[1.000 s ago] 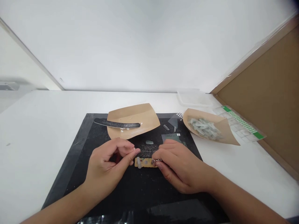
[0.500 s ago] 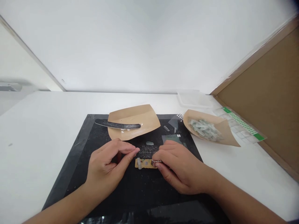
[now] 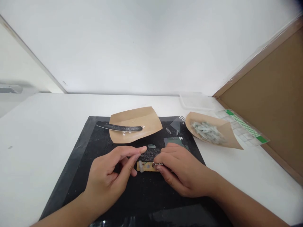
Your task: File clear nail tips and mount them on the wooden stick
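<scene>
My left hand (image 3: 111, 171) is closed, thumb and forefinger pinched together; whatever is between them, if anything, is too small to make out. Between the thumb and forefinger of my right hand (image 3: 181, 170) sits a small shiny metal tool (image 3: 157, 164), mostly hidden. Just under it lies a tan strip (image 3: 145, 165) on the black mat (image 3: 146, 192), its right end covered by my right hand. A clear false nail tip (image 3: 141, 166) lies across the strip's left part. Another clear nail tip (image 3: 151, 146) rests on the mat beyond my fingers.
A brown paper tray (image 3: 134, 116) holds small white pieces, with a black curved nail file (image 3: 118, 127) across its edge. At right, another paper tray (image 3: 230, 132) carries many clear nail tips (image 3: 207, 130). Beside it lies a clear sheet with a green grid (image 3: 246, 125).
My left hand's pinched fingertips have moved slightly right and up, and its lower fingers now show beneath. My right hand stays in place with the metal tool.
</scene>
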Demonstrator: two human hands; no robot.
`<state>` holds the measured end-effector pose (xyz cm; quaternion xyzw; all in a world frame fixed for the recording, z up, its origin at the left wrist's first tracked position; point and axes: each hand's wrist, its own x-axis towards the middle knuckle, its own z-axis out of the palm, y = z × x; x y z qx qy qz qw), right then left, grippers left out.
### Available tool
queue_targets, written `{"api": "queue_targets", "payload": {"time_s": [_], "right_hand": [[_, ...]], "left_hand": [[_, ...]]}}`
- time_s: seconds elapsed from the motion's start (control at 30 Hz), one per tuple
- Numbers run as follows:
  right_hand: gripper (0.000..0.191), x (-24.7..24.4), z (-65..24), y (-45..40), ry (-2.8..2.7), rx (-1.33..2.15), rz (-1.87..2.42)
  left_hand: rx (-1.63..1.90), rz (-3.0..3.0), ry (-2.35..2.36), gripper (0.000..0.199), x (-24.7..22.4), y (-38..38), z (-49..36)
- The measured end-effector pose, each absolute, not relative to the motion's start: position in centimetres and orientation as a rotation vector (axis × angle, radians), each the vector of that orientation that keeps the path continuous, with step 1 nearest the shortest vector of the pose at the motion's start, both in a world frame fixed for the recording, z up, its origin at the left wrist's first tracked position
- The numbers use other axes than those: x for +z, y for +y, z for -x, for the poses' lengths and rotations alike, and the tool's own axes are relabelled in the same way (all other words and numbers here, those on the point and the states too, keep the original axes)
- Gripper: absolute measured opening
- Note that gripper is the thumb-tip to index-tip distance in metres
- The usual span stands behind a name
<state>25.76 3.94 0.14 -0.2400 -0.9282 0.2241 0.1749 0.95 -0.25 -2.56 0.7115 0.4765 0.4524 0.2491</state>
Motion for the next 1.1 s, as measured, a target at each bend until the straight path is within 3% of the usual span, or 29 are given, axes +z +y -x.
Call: {"api": "queue_targets", "payload": {"time_s": [0.5,1.1], "right_hand": [[0.014,-0.02,-25.78,3.96,-2.611,0.667,0.687],[0.014,-0.18,-25.77,3.94,-2.631,0.671,0.734]], "left_hand": [[1.239,-1.797,1.218,0.01,-3.02,-0.19,-0.82],[1.342,-1.916,1.216,0.015,-2.26,-0.1,-0.53]]}}
